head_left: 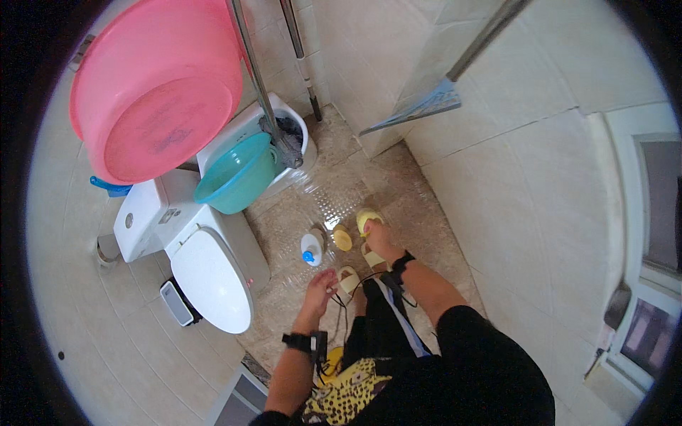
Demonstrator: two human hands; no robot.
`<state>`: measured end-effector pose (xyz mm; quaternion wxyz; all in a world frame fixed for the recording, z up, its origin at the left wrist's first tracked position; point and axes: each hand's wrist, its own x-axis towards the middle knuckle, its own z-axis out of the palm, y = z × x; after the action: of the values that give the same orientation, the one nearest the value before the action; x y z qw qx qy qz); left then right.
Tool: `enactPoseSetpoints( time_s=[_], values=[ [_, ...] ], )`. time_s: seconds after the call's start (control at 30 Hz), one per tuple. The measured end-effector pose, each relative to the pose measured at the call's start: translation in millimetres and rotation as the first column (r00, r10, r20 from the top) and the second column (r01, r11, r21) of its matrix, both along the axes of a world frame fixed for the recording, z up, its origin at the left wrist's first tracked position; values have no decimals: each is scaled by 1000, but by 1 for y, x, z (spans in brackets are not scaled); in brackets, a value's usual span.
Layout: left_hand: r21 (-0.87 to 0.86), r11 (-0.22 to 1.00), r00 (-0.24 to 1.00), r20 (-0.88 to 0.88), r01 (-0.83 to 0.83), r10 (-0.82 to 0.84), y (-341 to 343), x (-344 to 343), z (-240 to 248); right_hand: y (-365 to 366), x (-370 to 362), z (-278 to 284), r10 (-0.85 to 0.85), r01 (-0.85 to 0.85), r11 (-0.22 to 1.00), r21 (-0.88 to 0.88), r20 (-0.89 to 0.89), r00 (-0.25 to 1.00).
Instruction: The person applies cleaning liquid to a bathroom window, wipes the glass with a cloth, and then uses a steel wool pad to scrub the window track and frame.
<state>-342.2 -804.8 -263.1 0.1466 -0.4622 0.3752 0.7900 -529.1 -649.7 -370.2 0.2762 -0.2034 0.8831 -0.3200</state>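
Note:
My right hand (381, 240) reaches low over the floor, its fingers closed on a rounded pale-yellow thing (367, 219) whose kind I cannot make out. Left of it, on the floor, is a second oval yellow thing (342, 238), untouched. Beside that is a white bottle (313, 250) with a blue top. My left hand (321, 287) hangs in front of the bottle, holding nothing, with its fingers apart. Dark bands are on both my wrists, and thin cables run between my arms.
A white toilet (217, 280) with its lid down stands at the left. Beyond it, a teal basin (238, 174) rests by a white mop tub (302, 135) with a mop. A large pink basin (167, 85) hangs on the wall. A blue squeegee (419, 106) leans at the right wall.

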Motion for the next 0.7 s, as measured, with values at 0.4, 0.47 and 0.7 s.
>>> enactPoseSetpoints(
  time_s=[0.4,0.47,0.7],
  values=[
    [19,995,967,238,-95,88,18,72,-68,-9,13,-242,26,-58,995,84,347,937],
    [27,997,969,239,-74,65,19,79,-71,-4,12,-227,9,8,999,-46,341,940],
    [-22,992,986,119,124,-120,32,29,-6,-8,18,-17,-297,313,899,-305,101,950]
  ],
)
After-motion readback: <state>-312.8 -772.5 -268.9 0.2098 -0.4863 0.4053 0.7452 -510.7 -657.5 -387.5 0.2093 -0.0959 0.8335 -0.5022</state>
